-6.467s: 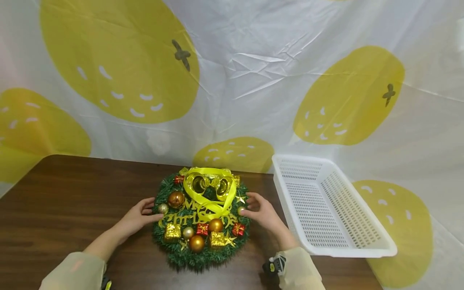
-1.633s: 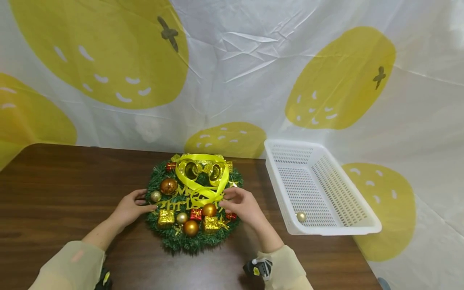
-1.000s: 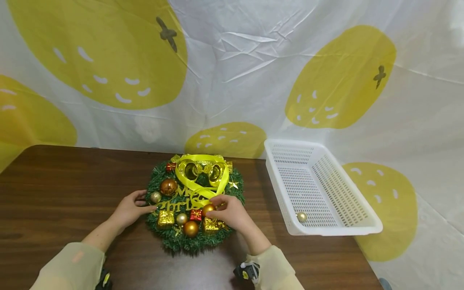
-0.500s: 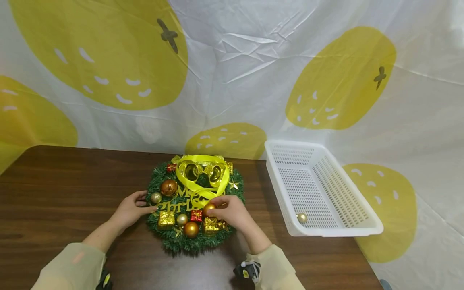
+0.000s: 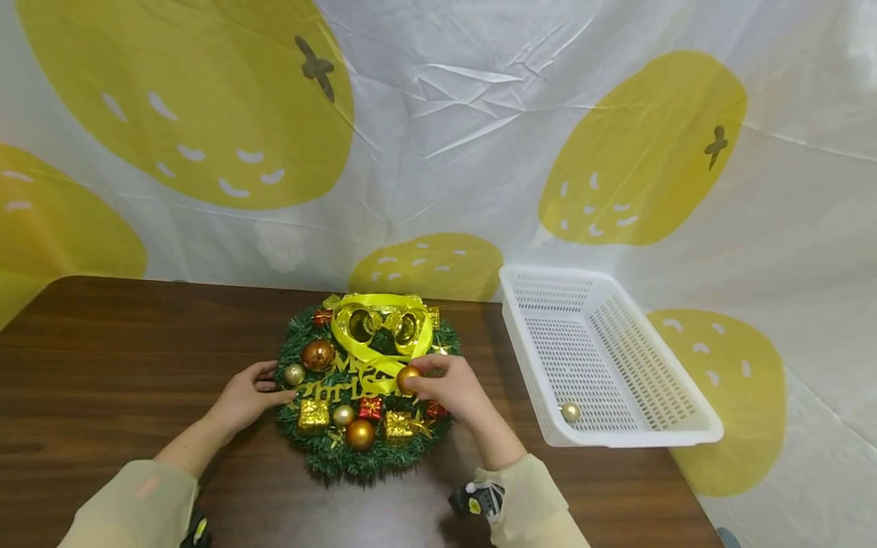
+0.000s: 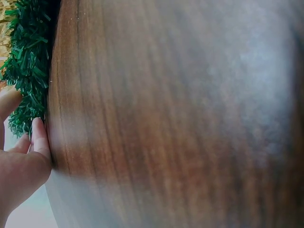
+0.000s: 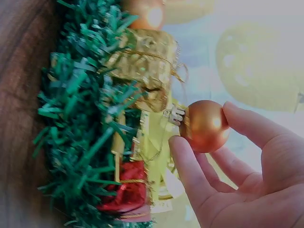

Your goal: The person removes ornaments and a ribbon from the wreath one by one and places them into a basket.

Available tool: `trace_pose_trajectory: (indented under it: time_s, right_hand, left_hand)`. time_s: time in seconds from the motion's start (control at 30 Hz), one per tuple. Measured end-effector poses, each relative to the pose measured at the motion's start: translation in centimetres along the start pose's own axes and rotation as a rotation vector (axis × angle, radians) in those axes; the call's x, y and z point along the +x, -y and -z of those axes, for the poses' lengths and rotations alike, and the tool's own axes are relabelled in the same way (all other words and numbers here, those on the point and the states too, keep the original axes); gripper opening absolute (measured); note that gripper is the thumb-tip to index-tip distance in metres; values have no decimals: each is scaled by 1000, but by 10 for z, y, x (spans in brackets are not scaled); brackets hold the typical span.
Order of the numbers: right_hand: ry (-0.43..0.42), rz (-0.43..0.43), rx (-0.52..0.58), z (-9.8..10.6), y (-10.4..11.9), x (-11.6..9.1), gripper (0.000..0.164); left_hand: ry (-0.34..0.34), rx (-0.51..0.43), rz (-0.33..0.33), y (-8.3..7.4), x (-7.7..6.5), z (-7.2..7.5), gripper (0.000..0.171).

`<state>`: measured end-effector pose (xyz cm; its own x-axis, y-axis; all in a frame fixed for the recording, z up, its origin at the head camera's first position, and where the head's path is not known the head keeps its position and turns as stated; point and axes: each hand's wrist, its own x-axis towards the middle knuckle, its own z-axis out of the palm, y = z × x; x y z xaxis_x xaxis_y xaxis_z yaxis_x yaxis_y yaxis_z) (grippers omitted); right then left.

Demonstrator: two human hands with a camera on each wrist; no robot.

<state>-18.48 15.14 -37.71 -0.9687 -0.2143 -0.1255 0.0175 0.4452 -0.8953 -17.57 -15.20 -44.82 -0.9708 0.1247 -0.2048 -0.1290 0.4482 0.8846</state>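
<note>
A green Christmas wreath [image 5: 356, 463] lies on the brown table, trimmed with baubles, foil gift boxes, gold lettering, two gold bells [image 5: 406, 326] and a yellow ribbon [image 5: 375, 300]. At its left edge my left hand [image 5: 243, 396] grips the tinsel, thumb over the top. My right hand [image 5: 452, 384] pinches a matte orange bauble [image 7: 206, 126] between thumb and fingers; its silver cap [image 7: 175, 115] faces the wreath, and a thin gold thread shows near the cap. Another orange bauble [image 5: 360, 434] and a gold foil box [image 5: 399, 428] sit on the wreath's lower part.
A white perforated plastic basket [image 5: 685, 440] stands right of the wreath, with one small gold bauble [image 5: 570, 412] in its near left corner. Behind the table hangs a pale cloth [image 5: 438, 152] printed with large yellow fruit.
The small gold bauble from the wreath's right side is now in the basket. My right hand has taken hold of the orange bauble and drawn it up and rightward. The left hand stays put.
</note>
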Motion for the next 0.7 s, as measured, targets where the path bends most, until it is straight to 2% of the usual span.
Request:
trace_pose_trajectory:
  time_s: [0.13, 0.33, 0.7]
  right_hand:
    - [-30, -9, 33, 7, 3, 1, 34]
    - [-50, 23, 69, 16, 7, 2, 36]
    - [-80, 67, 47, 36, 10, 6, 38]
  left_hand:
    - [0, -1, -4, 0, 0, 0, 84]
    - [-1, -4, -8, 1, 0, 0, 83]
    - [-6, -5, -5, 1, 2, 0, 83]
